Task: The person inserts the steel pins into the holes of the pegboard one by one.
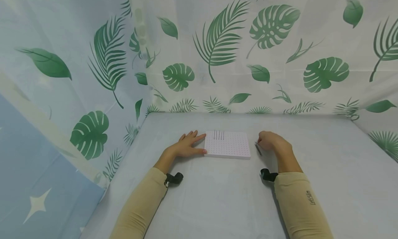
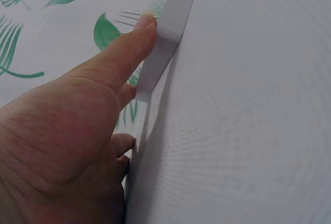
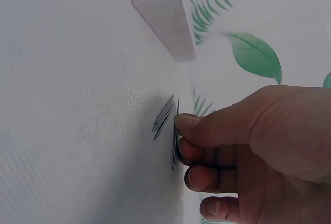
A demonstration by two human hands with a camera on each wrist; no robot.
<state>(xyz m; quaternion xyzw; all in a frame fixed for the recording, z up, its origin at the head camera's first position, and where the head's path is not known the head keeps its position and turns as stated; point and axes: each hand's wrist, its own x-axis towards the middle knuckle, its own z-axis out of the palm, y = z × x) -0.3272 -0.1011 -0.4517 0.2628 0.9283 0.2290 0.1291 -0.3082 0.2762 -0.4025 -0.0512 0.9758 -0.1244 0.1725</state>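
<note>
A white pegboard [image 1: 228, 145] with a grid of small holes lies flat on the table. Several thin dark needles [image 1: 219, 135] stand upright in its back left part. My left hand [image 1: 186, 145] is spread at the board's left edge, with the thumb and index finger touching it. To the right of the board, my right hand [image 1: 269, 141] pinches a thin metal needle [image 3: 175, 151] between thumb and index finger. Several loose needles [image 3: 163, 115] lie on the table beside that hand. In the left wrist view the board's side [image 2: 160, 53] meets the thumb tip.
The pale table cloth [image 1: 217, 194] spreads around the board. Behind it hangs a white curtain [image 1: 230, 90] with green leaf prints, and another curtain [image 1: 46, 104] closes off the left side. Black wrist cameras [image 1: 174, 178] sit at both sleeves.
</note>
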